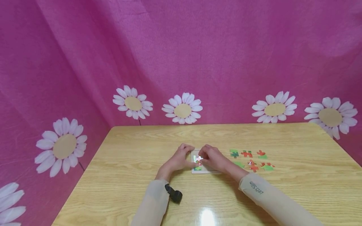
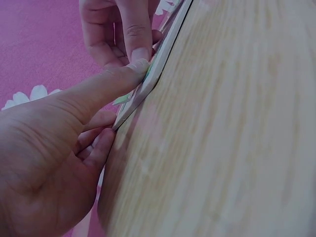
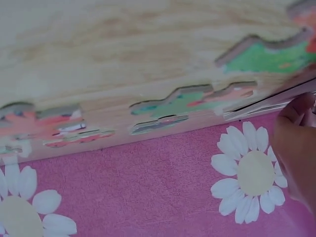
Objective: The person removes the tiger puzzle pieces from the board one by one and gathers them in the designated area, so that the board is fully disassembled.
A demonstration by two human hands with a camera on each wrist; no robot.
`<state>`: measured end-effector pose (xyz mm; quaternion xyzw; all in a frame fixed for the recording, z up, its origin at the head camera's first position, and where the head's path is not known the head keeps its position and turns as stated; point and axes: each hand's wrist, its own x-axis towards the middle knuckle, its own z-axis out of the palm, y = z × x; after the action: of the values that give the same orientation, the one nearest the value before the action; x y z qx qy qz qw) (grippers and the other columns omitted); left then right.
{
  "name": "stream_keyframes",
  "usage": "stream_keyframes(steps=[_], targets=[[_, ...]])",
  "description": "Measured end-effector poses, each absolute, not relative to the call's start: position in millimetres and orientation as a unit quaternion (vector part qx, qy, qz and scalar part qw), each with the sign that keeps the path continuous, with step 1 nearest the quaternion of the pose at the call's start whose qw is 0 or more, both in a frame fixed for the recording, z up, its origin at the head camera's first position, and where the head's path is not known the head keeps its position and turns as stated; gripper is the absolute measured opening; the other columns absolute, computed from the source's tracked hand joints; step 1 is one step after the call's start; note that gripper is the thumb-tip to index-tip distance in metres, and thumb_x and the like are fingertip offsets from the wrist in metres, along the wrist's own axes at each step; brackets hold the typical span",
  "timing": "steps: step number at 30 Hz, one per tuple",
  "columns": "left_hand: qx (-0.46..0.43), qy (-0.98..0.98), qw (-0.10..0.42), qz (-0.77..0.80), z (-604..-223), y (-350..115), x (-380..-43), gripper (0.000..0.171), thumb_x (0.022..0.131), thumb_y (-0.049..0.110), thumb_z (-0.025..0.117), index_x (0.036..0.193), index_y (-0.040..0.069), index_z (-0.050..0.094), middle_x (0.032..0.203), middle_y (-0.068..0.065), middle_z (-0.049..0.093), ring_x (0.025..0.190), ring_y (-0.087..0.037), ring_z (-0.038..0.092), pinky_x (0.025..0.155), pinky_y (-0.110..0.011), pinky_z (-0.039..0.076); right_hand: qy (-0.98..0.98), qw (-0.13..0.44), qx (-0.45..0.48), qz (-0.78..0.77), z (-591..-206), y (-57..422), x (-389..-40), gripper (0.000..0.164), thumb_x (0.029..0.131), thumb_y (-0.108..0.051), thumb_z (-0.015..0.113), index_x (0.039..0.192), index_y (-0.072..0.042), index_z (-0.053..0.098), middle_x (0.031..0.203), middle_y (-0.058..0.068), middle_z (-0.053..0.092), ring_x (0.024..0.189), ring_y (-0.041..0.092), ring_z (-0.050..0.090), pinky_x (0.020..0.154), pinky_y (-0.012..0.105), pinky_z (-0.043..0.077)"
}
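A pale jigsaw tray lies on the table with colourful pieces along its left side. My left hand holds the tray at its left: the thumb lies over the lower piece, and the other fingers are bent at the tray's edge. Over the tray, my right hand pinches a jigsaw piece, with thumb and fingertips close together. That piece is partly covered by the fingers. In the right wrist view, the right hand shows only at the right edge.
Loose red and green jigsaw pieces lie right of the tray in two rough rows, among them a green one and a red one. A pink curtain with daisies hangs behind the wooden table. A black strap sits on the left wrist.
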<state>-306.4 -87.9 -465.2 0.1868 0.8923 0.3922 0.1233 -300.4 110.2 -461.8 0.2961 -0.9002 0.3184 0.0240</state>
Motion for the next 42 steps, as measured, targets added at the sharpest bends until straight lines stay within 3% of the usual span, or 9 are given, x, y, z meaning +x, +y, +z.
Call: stream_keyframes(steps=[22, 42], targets=[[0.192, 0.892, 0.121, 0.391, -466.9, -87.8, -308.2, 0.070, 0.083, 0.028, 0.079, 0.141, 0.007, 0.048, 0.138, -0.010, 0.041, 0.129, -0.024, 0.043, 0.115, -0.042, 0.036, -0.888, 0.033, 0.283, 0.361, -459.4, 111.1, -298.2, 0.008, 0.087, 0.002, 0.067, 0.093, -0.004, 0.070, 0.084, 0.004, 0.069, 0.077, 0.008, 0.060, 0.068, 0.019, 0.051], [0.197, 0.889, 0.116, 0.396, -469.2, -87.2, -308.1, 0.072, 0.081, 0.027, 0.080, 0.142, 0.005, 0.048, 0.137, -0.011, 0.041, 0.129, -0.026, 0.043, 0.117, -0.045, 0.035, -0.882, -0.006, 0.227, 0.412, -455.9, 134.9, -289.8, 0.013, 0.090, 0.000, 0.065, 0.100, -0.006, 0.070, 0.089, 0.004, 0.069, 0.080, 0.008, 0.060, 0.069, 0.017, 0.053]])
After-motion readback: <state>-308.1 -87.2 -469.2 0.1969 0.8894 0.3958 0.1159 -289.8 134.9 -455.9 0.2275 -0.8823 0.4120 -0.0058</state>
